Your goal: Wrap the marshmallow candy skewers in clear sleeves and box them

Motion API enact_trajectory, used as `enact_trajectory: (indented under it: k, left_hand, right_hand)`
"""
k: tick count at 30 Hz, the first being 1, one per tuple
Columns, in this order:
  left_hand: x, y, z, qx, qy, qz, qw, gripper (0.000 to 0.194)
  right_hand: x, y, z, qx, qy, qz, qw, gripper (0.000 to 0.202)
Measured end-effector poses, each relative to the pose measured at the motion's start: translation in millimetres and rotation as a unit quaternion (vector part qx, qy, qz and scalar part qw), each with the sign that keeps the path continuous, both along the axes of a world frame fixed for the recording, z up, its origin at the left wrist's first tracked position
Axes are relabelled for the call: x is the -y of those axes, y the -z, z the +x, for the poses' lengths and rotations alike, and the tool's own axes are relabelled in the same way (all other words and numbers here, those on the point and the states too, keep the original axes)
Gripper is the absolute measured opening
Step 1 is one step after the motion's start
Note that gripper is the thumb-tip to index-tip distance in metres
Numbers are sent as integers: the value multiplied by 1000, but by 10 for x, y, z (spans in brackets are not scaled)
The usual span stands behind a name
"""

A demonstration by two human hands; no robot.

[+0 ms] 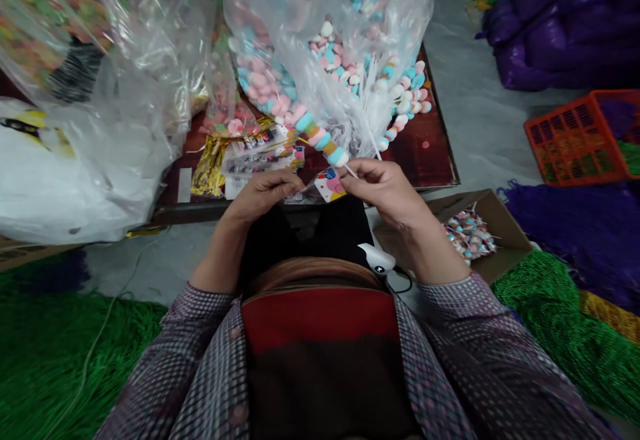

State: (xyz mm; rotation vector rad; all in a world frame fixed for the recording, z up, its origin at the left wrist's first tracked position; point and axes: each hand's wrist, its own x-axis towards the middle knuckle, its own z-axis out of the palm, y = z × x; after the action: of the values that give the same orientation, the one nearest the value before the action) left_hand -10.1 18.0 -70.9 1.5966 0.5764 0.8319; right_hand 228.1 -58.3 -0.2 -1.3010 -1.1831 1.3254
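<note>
In my right hand point(387, 187) is the white stick of a marshmallow skewer point(320, 137), its pink, blue, white and tan pieces slanting up to the left. Just below the skewer, a small clear plastic bag point(330, 185) with a colourful dotted print spans the gap between my hands. My left hand point(270, 190) pinches the bag's left end with thumb and fingers; the exact grip is partly hidden. My right fingertips touch the bag's right side too. Behind the hands lies a large clear bag of marshmallows point(260, 73). White sticks point(370, 93) stand in a bundle beside it.
Flat printed bags point(265, 160) and gold twist ties point(210, 167) lie on the dark red table point(440, 160). Filled plastic bags point(75, 160) cover its left. A cardboard box point(510, 233) with wrapped sweets stands lower right, near an orange crate point(560, 137). Green tinsel-like heaps point(70, 353) flank me.
</note>
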Motion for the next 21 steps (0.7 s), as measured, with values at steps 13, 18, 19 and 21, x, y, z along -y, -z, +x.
enact_trajectory:
  k: [13,18,19,21]
  left_hand:
    - [191,6,271,20,-120,-30,992,36]
    - [180,70,317,91,-100,-160,978,37]
    - [173,66,317,112,-103,-187,970,38]
    - [159,53,310,149,-116,-241,952,40]
  right_hand:
    - [-6,456,-231,17,80,-12,997,24]
    - [-11,368,-215,-2,89,6,996,32]
    - [-1,334,-190,-2,87,13,996,36]
    - [44,251,-107,-1,87,24,996,43]
